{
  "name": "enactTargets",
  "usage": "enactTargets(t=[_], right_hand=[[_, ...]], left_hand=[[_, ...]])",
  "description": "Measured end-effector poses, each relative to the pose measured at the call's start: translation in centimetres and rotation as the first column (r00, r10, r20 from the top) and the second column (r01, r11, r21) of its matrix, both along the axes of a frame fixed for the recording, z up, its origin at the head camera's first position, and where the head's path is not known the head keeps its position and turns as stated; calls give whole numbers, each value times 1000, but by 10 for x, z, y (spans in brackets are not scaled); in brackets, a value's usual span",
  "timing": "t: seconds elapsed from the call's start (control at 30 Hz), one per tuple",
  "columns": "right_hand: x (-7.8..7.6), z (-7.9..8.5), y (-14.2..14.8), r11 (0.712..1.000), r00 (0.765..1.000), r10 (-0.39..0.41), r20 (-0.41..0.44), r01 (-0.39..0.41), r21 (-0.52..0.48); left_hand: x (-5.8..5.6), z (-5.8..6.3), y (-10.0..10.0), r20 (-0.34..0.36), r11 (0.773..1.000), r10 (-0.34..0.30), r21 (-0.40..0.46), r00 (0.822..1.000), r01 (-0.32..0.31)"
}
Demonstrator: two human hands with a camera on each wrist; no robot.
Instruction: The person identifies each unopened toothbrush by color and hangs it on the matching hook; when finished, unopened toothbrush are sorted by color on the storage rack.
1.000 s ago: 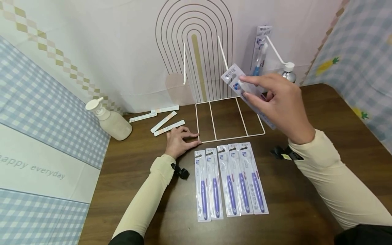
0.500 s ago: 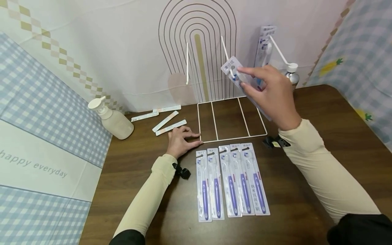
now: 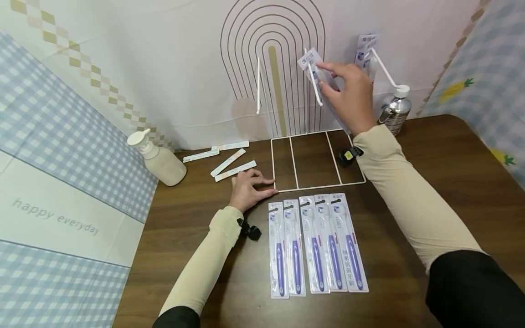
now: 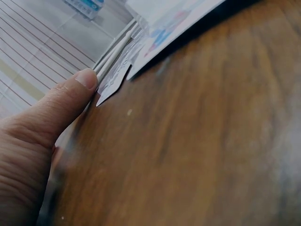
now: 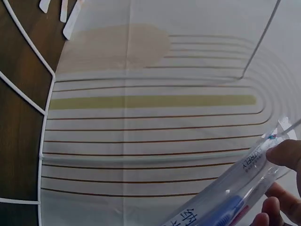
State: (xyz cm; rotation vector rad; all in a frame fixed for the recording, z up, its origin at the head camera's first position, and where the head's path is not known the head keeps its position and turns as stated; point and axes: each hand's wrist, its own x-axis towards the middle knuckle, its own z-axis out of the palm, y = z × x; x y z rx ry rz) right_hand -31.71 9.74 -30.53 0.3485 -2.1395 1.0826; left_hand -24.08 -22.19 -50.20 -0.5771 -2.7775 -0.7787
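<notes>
My right hand pinches a packaged toothbrush near its top, between thumb and fingers. The middle hook of a white wire rack passes through the card's hang hole, and the pack slants down to the right. A blue handle shows through the clear wrapper in the right wrist view. Down on the table, my left hand holds the rack's front left corner between thumb and finger. In the left wrist view the thumb presses at the white wire. Another toothbrush pack hangs on the right hook.
Several purple-handled toothbrush packs lie in a row before the rack. Thin white sachets and a cream pump bottle are on the left. A silver bottle stands behind right. The left hook holds nothing.
My right hand has moved up and back toward the wall, and the toothbrush pack has slid farther along the middle hook. My left hand stays at the rack's corner.
</notes>
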Motion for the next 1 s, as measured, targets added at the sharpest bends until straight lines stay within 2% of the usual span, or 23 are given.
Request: enactTargets(t=[0.27,0.4,0.57,0.73,0.87,1.0], right_hand=[[-28,1,-8,998,995,-51,85,53,-20],[-33,-1,-8,996,990,-78,114,82,-31],[-30,-1,-4,997,993,-64,96,67,-31],[-10,-5,3,999,997,-25,67,27,-32],[22,-18,12,1000,993,13,118,-9,-28],[58,-41,21,997,980,80,180,-81,0]], left_hand=[[0,1,1,1,1000,-6,-3,1000,6],[0,1,2,6,1000,-10,-3,1000,10],[-2,1,2,1,1000,-16,-2,1000,16],[-3,2,1,0,1000,-16,-3,1000,16],[-2,5,1,12,1000,-21,1,1000,20],[-2,5,-2,10,1000,-20,11,1000,20]])
